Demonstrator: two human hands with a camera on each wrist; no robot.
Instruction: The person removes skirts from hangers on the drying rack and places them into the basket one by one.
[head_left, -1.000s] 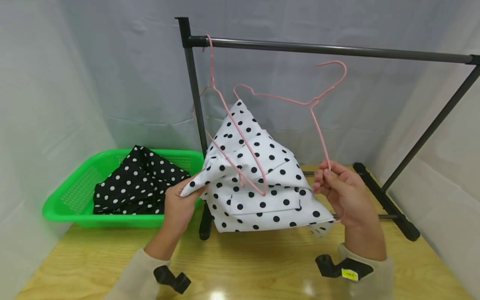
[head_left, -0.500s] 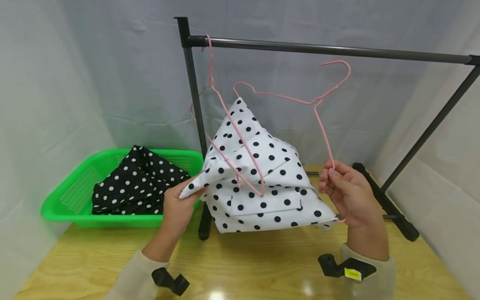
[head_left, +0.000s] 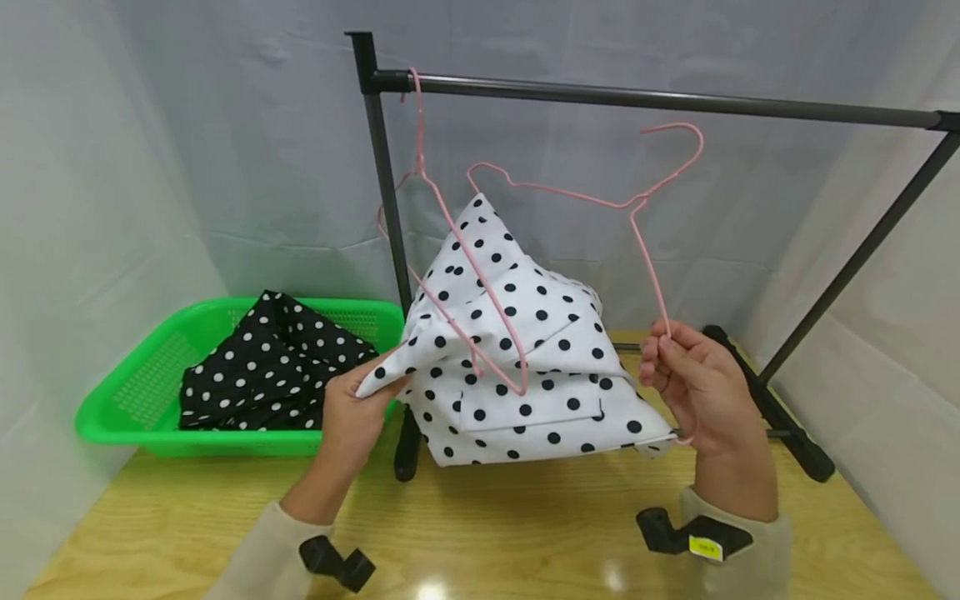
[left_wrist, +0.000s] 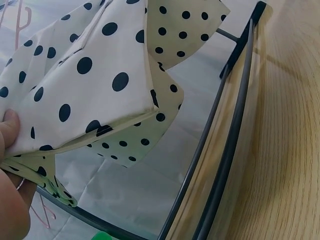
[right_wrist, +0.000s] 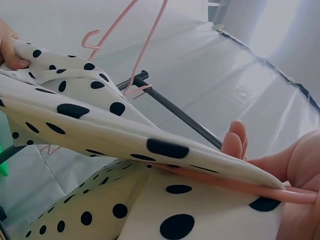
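Little has shifted since a second ago: the right hand (head_left: 701, 387) still pinches the pink hanger (head_left: 645, 242), the left hand (head_left: 352, 412) a corner of the white dotted garment (head_left: 517, 367) draped over it above the table (head_left: 495, 533); only the right wrist view shows the hanger's wire under the cloth

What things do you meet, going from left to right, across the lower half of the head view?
Green basket → black dotted cloth → left hand → white dotted cloth → right hand → black rack foot.
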